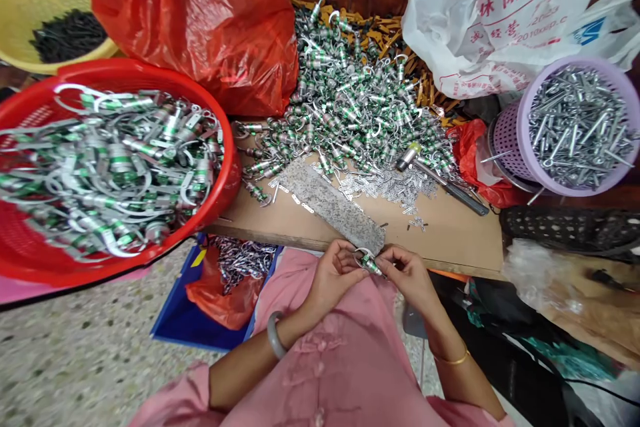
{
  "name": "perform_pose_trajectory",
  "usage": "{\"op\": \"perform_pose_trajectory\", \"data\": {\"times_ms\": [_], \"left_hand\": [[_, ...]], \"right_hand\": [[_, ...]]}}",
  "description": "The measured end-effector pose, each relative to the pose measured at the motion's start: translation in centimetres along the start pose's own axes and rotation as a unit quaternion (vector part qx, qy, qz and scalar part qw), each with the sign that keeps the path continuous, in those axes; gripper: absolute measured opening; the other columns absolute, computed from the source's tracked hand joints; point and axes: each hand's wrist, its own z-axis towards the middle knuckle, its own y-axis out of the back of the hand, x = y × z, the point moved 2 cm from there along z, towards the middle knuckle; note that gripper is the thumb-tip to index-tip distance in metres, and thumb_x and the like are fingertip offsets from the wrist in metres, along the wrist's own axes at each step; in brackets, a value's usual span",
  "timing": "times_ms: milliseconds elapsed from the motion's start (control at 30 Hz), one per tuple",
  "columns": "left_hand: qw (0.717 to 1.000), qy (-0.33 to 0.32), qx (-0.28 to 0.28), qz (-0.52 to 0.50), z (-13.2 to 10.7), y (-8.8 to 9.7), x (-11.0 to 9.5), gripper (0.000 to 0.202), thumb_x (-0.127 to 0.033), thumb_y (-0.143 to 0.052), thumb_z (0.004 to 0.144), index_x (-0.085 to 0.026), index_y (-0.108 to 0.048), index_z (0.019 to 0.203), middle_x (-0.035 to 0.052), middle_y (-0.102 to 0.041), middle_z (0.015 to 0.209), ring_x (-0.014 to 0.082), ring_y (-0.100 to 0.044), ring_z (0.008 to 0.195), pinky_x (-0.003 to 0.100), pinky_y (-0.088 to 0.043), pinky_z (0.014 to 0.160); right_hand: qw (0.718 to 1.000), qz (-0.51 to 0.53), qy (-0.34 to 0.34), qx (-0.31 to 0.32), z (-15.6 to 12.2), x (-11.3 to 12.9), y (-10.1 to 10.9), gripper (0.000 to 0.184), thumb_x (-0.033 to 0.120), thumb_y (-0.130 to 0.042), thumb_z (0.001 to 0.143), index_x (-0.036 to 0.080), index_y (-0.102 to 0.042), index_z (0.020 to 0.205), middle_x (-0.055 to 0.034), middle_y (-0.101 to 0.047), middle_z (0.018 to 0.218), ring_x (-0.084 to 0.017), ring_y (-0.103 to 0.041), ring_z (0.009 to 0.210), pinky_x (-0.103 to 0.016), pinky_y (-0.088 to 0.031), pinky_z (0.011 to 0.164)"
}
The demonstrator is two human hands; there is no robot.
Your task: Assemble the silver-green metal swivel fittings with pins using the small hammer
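Between both hands, close to my body at the table's front edge, is a small green-and-silver metal fitting (pixel 369 261) with a curved silver hook. My left hand (pixel 336 275) pinches it from the left, and my right hand (pixel 406 271) grips its other end. Just beyond my fingers lies a worn grey metal bar (pixel 337 203), slanting away across the brown board (pixel 445 240). Small flat silver plates (pixel 400 187) are scattered to its right. A hammer (pixel 440 180) with a yellow-green end and dark handle rests beside them.
A heap of similar fittings (pixel 350 93) covers the back of the board. A red basket (pixel 227 167) full of them stands at left, with a red plastic bag (pixel 215 27) behind. At right, a purple basket (pixel 523 127) holds metal pins; a white bag (pixel 500 20) lies behind.
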Motion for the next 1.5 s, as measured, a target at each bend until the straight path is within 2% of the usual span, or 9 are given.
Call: {"op": "perform_pose_trajectory", "data": {"times_ms": [133, 267, 533, 667, 767, 867, 1267, 1367, 1500], "left_hand": [[0.998, -0.040, -0.046, 0.028, 0.5, 0.3, -0.9, 0.044, -0.020, -0.090, 0.062, -0.020, -0.057, 0.091, -0.0005, -0.075, 0.082, 0.0135, -0.071, 0.076, 0.023, -0.056, 0.071], [0.995, -0.067, -0.059, 0.051, 1.0, 1.1, -2.0, 0.044, -0.019, -0.089, 0.061, -0.021, -0.057, 0.090, -0.0008, -0.075, 0.081, 0.0140, -0.071, 0.074, 0.024, -0.055, 0.069], [0.997, -0.049, -0.052, 0.022, 1.2, 1.6, -2.3, 0.046, -0.021, -0.092, 0.058, -0.020, -0.059, 0.089, -0.0006, -0.074, 0.080, 0.0131, -0.069, 0.072, 0.022, -0.055, 0.068], [0.998, -0.045, -0.048, 0.013, 1.3, 1.6, -2.5, 0.046, -0.021, -0.094, 0.057, -0.019, -0.059, 0.088, -0.0005, -0.074, 0.079, 0.0131, -0.069, 0.073, 0.022, -0.055, 0.067], [0.998, -0.045, -0.041, 0.009, 1.4, 1.6, -2.4, 0.046, -0.024, -0.093, 0.058, -0.020, -0.059, 0.088, -0.0003, -0.074, 0.080, 0.0143, -0.070, 0.074, 0.023, -0.056, 0.067], [0.998, -0.050, -0.035, 0.008, 1.3, 1.5, -2.3, 0.045, -0.024, -0.093, 0.059, -0.020, -0.058, 0.088, -0.0007, -0.074, 0.080, 0.0150, -0.071, 0.075, 0.025, -0.056, 0.069], [0.998, -0.047, -0.040, 0.003, 1.2, 1.4, -2.4, 0.045, -0.025, -0.093, 0.060, -0.020, -0.058, 0.088, -0.0007, -0.074, 0.079, 0.0150, -0.070, 0.075, 0.024, -0.055, 0.069], [0.998, -0.047, -0.042, 0.008, 1.2, 1.6, -2.2, 0.045, -0.026, -0.093, 0.061, -0.020, -0.058, 0.088, -0.0007, -0.074, 0.079, 0.0146, -0.070, 0.073, 0.024, -0.055, 0.068], [0.997, -0.046, -0.051, 0.015, 1.4, 1.8, -2.1, 0.046, -0.026, -0.093, 0.060, -0.020, -0.058, 0.088, -0.0002, -0.074, 0.081, 0.0138, -0.070, 0.073, 0.024, -0.055, 0.069]], "right_hand": [[0.990, -0.103, 0.011, -0.100, 1.2, 0.7, 2.7, 0.037, 0.053, -0.060, 0.092, 0.020, -0.073, 0.083, -0.0029, -0.074, 0.078, -0.017, -0.063, 0.064, -0.027, -0.046, 0.060], [0.905, -0.320, 0.000, -0.280, 4.6, 1.8, 6.2, 0.035, 0.053, -0.066, 0.088, 0.020, -0.073, 0.087, -0.0068, -0.075, 0.079, -0.022, -0.066, 0.069, -0.032, -0.045, 0.067], [0.866, -0.459, 0.002, -0.198, 7.6, 2.1, 6.6, 0.017, 0.025, -0.061, 0.088, 0.022, -0.075, 0.096, -0.0089, -0.077, 0.090, -0.025, -0.068, 0.075, -0.033, -0.043, 0.067], [0.919, -0.349, 0.074, -0.167, 5.7, 2.9, 6.1, 0.023, 0.026, -0.056, 0.092, 0.021, -0.076, 0.102, -0.0088, -0.076, 0.098, -0.024, -0.069, 0.081, -0.036, -0.050, 0.075], [0.968, -0.201, 0.145, -0.043, 3.8, 4.6, 3.7, 0.024, 0.032, -0.054, 0.097, 0.024, -0.076, 0.101, -0.0067, -0.075, 0.099, -0.021, -0.069, 0.088, -0.033, -0.054, 0.077], [0.969, -0.165, 0.183, 0.038, 2.8, 6.0, 0.6, 0.022, 0.028, -0.055, 0.098, 0.026, -0.077, 0.099, -0.0054, -0.074, 0.093, -0.019, -0.069, 0.083, -0.030, -0.054, 0.074], [0.952, -0.240, 0.186, -0.048, 3.0, 5.3, -1.9, 0.014, 0.030, -0.061, 0.096, 0.025, -0.072, 0.089, -0.0034, -0.074, 0.084, -0.020, -0.069, 0.077, -0.030, -0.050, 0.068], [0.955, -0.217, 0.193, -0.056, 4.0, 5.1, 0.1, 0.016, 0.034, -0.059, 0.098, 0.025, -0.073, 0.097, -0.0038, -0.074, 0.092, -0.020, -0.068, 0.081, -0.031, -0.052, 0.073], [0.882, -0.324, 0.188, -0.286, 8.2, 5.2, 7.3, 0.026, 0.035, -0.050, 0.101, 0.022, -0.072, 0.108, -0.0108, -0.069, 0.104, -0.028, -0.061, 0.101, -0.042, -0.048, 0.088]]}}
